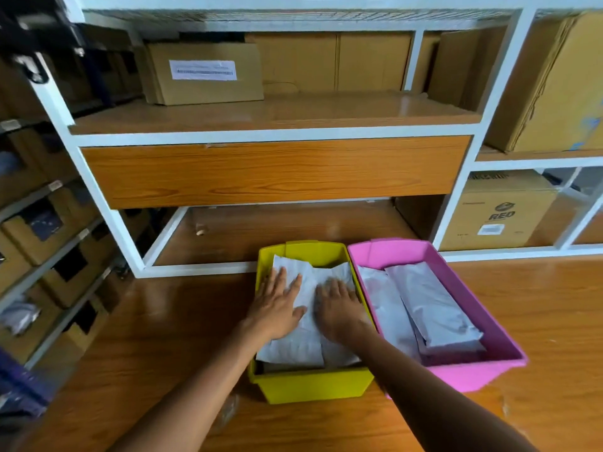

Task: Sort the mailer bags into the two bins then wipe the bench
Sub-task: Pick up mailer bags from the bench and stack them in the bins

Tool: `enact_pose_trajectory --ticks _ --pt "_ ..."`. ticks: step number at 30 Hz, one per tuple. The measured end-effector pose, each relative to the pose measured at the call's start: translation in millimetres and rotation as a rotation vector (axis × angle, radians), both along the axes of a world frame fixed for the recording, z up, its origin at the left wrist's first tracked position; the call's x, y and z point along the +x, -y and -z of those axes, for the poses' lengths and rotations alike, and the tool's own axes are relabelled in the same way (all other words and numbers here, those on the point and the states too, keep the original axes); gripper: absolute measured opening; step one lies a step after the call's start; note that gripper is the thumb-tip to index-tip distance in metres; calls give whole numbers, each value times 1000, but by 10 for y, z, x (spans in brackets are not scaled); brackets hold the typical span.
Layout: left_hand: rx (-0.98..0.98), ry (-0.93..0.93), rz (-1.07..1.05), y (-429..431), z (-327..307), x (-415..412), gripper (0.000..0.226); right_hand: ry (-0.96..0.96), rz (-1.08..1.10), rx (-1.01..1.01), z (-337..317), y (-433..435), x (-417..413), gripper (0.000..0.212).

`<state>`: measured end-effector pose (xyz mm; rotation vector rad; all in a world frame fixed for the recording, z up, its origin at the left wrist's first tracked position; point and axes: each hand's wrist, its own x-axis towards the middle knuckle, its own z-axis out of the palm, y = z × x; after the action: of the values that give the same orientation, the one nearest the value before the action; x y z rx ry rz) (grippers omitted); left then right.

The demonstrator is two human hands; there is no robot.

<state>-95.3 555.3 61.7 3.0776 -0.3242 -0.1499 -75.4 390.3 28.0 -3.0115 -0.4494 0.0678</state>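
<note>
Yellow plastic bin (310, 384) and pink plastic bin (463, 370) stand side by side on the wooden desk (163, 337), their long walls touching or nearly so, just in front of the white-framed shelving unit (107, 203). That pairing fits a sort into two lots with both openings in easy reach. Pale grey mailer bags (306, 340) fill the yellow bin close to its rim, and a second lot of grey mailer bags (430, 308) lies lengthwise in the pink bin, lower down and apparently fewer.

Both hands are over the yellow bin. The left hand (277, 308) lies palm down on the top bag near the left wall, its fingers (280, 278) spread wide and flat. The right hand (339, 308) lies palm down beside it, towards the wall shared with the pink bin, its fingers (332, 285) also extended, a little closer together. Neither hand grips anything; both simply press on the bag surface. I judge this as flattening the stack so it sits below the rim.

No loose bags show on the visible desk, so the sorting looks nearly done, with wiping not yet begun; no cloth is in sight. Brown cardboard boxes (205, 73) sit on the shelves behind.
</note>
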Motion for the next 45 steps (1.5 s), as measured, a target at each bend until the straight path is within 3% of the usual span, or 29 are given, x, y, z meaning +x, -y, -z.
enact_pose_trajectory --ticks 5,13,17,20,27,30,32,36,40,45 --pt "153 -69 -31 26 187 18 78 -144 37 13 220 -31 -37 65" --pt "202 -133 -55 57 182 47 83 -260 33 97 250 -16 -4 67" --pt "99 -117 -31 27 92 45 78 -105 38 263 42 1 -21 51" --pt "39 -74 -9 1 13 8 74 -60 12 349 -55 72 0 52" --pt "-241 210 9 416 -145 -438 66 328 89 612 -569 685 -320 33" --pt "-413 280 33 812 -115 -689 58 340 205 577 -565 1232 -379 38" --pt "-477 341 53 1101 -64 -801 54 279 273 443 -532 1570 -436 40" --pt "-368 436 33 1572 81 -899 66 111 453 53 -384 2096 -590 49" --pt "-115 372 -58 1695 222 -894 78 21 438 140 -249 2331 -649 65" --pt "-110 415 -83 1548 292 -944 66 39 402 180 -266 2135 -617 63"
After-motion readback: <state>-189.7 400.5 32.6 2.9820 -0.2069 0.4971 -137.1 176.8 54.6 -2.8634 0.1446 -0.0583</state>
